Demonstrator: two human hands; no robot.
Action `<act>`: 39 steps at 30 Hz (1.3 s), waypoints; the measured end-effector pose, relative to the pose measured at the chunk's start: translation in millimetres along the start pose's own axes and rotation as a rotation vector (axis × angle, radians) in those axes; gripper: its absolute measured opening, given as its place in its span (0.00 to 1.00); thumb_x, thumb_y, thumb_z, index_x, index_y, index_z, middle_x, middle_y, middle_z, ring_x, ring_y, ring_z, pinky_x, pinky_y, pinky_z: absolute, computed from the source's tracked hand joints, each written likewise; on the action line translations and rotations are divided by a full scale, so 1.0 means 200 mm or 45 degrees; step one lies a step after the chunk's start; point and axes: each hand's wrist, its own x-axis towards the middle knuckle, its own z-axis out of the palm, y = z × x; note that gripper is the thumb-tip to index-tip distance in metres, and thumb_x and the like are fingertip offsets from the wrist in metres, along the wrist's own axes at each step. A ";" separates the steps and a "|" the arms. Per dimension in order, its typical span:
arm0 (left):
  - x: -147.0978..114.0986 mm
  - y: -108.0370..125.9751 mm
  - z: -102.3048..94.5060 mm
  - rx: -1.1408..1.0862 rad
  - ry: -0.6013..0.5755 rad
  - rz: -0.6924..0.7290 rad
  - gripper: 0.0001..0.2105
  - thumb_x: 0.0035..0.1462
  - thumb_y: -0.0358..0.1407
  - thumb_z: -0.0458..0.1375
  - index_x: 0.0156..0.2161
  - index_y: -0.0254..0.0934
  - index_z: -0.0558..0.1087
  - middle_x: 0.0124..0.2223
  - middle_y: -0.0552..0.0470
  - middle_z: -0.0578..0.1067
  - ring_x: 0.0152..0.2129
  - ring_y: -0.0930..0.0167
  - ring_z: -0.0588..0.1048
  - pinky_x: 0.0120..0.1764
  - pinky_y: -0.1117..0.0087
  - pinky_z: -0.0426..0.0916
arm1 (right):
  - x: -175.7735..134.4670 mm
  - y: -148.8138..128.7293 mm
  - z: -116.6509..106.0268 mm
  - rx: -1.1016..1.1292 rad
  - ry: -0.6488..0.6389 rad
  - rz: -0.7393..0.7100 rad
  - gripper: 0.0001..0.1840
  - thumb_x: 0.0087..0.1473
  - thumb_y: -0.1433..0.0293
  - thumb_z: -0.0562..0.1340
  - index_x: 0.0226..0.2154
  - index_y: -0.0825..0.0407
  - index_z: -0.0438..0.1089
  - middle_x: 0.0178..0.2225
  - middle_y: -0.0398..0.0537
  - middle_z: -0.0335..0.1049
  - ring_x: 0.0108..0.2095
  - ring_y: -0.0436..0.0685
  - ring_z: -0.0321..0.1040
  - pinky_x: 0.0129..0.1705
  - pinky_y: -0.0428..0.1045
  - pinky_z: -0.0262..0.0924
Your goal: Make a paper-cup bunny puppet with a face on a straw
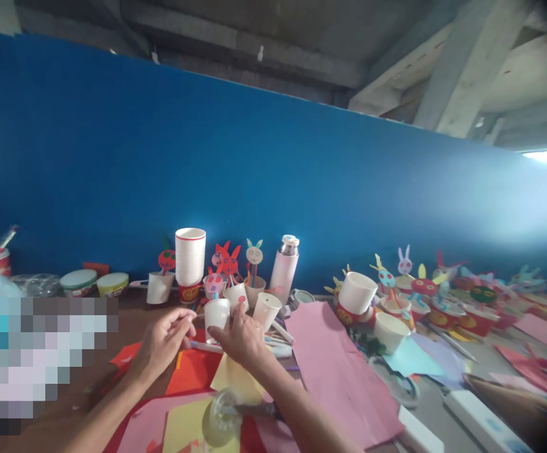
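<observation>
My right hand is at a white paper cup, its thumb across the cup's lower front and its fingers along the right side. A pink paper animal head on a stick rises at that cup's far rim. Left of the cup, my left hand has its fingers curled and pinched together; what lies between the fingertips, if anything, is too small to make out. Close behind my right hand stand another white cup and one with a red dot. Red paper and yellow paper lie below my hands.
A tall cup stack and a pink thermos stand by the blue wall. Pink paper spreads to the right, beside scissors. A clear tape roll sits in front. Several cups with paper animals line the right.
</observation>
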 end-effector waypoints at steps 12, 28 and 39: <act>-0.08 -0.05 0.08 -0.211 0.162 -0.005 0.14 0.46 0.47 0.56 0.31 0.38 0.70 0.17 0.59 0.69 0.12 0.73 0.66 0.17 0.74 0.62 | 0.00 -0.06 -0.06 0.070 -0.030 0.062 0.33 0.43 0.63 0.62 0.50 0.59 0.55 0.33 0.55 0.74 0.38 0.65 0.71 0.39 0.54 0.59; -0.10 -0.08 0.16 -0.550 -0.344 -0.211 0.21 0.46 0.50 0.59 0.44 0.43 0.72 0.46 0.48 0.76 0.40 0.60 0.74 0.30 0.67 0.71 | -0.20 0.00 -0.27 0.967 0.038 -0.091 0.24 0.43 0.73 0.63 0.43 0.50 0.58 0.38 0.47 0.73 0.37 0.57 0.71 0.38 0.49 0.63; -0.12 -0.07 0.16 -0.847 -0.277 -0.378 0.20 0.46 0.42 0.62 0.46 0.41 0.72 0.43 0.52 0.79 0.42 0.60 0.75 0.42 0.64 0.71 | -0.19 0.01 -0.30 0.927 0.000 -0.124 0.12 0.48 0.68 0.62 0.37 0.52 0.66 0.30 0.44 0.72 0.30 0.53 0.69 0.32 0.46 0.61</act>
